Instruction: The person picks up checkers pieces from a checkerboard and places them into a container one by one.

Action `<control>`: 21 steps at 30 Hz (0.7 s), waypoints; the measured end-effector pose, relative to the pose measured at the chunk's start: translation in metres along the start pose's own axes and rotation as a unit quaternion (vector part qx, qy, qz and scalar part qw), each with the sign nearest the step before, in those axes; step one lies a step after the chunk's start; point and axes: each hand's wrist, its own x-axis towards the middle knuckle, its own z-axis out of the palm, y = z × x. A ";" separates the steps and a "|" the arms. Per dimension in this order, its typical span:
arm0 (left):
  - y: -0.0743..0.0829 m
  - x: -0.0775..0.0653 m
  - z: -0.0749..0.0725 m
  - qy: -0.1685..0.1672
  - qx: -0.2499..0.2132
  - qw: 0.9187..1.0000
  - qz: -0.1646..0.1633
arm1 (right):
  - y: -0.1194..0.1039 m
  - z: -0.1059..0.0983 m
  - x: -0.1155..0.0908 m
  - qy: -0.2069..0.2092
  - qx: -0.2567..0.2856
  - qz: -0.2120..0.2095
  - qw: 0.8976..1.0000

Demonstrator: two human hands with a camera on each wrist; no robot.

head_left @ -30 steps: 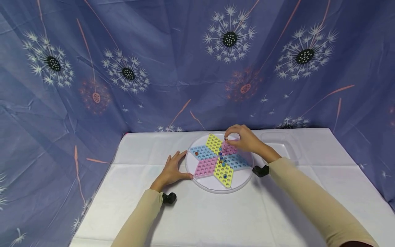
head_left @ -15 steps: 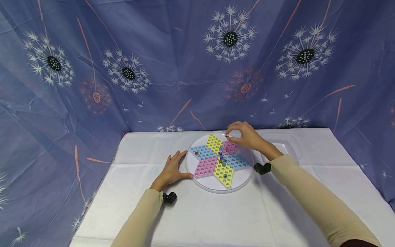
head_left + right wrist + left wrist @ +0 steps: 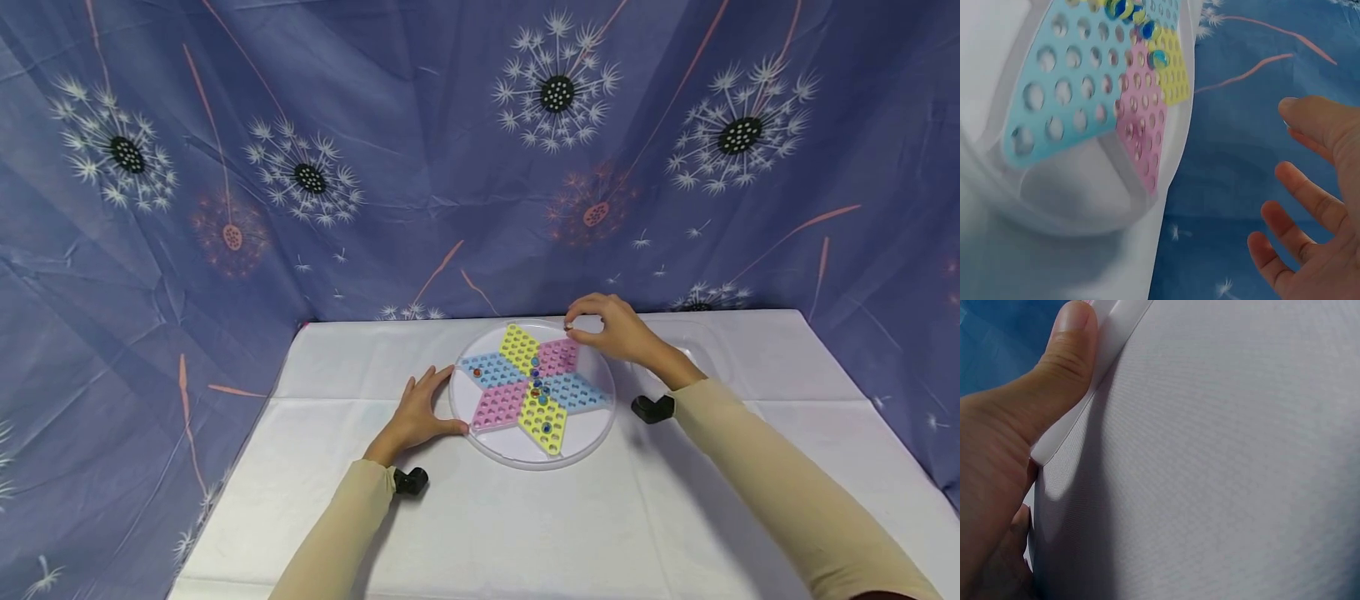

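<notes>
A round white Chinese checkers board [image 3: 491,446] bears a star in yellow, pink and blue with rows of holes. Several glass marbles [image 3: 543,400] line its middle, and a red one [image 3: 477,372] sits in the left blue point. My left hand [image 3: 416,415] rests with spread fingers against the board's left rim; in the left wrist view the thumb [image 3: 1072,353] lies along that rim. Above the board's far right edge, my right hand [image 3: 618,331] pinches a small marble [image 3: 568,327] between thumb and forefinger. In the right wrist view the fingertips mostly hide it, the other fingers loosely spread.
A clear plastic tray [image 3: 722,362] lies behind my right forearm, partly covered by it. White cloth [image 3: 510,533] covers the table, and a blue dandelion-print curtain [image 3: 420,167] hangs right behind its far edge.
My right hand has moved right and slightly up, from over the pink point to the board's far right edge, still pinching the marble. The left hand and board have stayed put.
</notes>
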 end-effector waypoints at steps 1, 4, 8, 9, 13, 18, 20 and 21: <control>0.000 0.000 0.000 0.000 0.000 1.000 0.000 | 0.002 -0.002 -0.002 0.002 -0.003 0.003 1.000; -0.001 0.001 0.001 0.001 0.000 1.000 -0.002 | 0.009 -0.008 -0.009 0.009 -0.011 0.013 1.000; -0.001 0.001 0.002 0.001 -0.002 1.000 -0.003 | 0.019 -0.016 -0.020 0.021 -0.020 0.026 0.999; -0.001 0.001 0.002 0.000 -0.003 1.000 -0.003 | 0.021 -0.018 -0.023 0.025 -0.022 0.030 0.999; -0.001 0.001 0.002 0.000 -0.007 1.000 -0.003 | 0.031 -0.027 -0.037 0.041 -0.026 0.044 0.998; 0.000 0.000 0.001 0.003 -0.011 1.000 -0.001 | 0.041 -0.039 -0.052 0.062 -0.038 0.063 0.995; 0.000 0.000 0.001 0.004 -0.010 1.000 0.001 | 0.044 -0.043 -0.057 0.067 -0.043 0.078 0.994; -0.001 0.001 0.001 0.004 -0.009 1.000 0.001 | 0.046 -0.045 -0.060 0.068 -0.042 0.085 0.993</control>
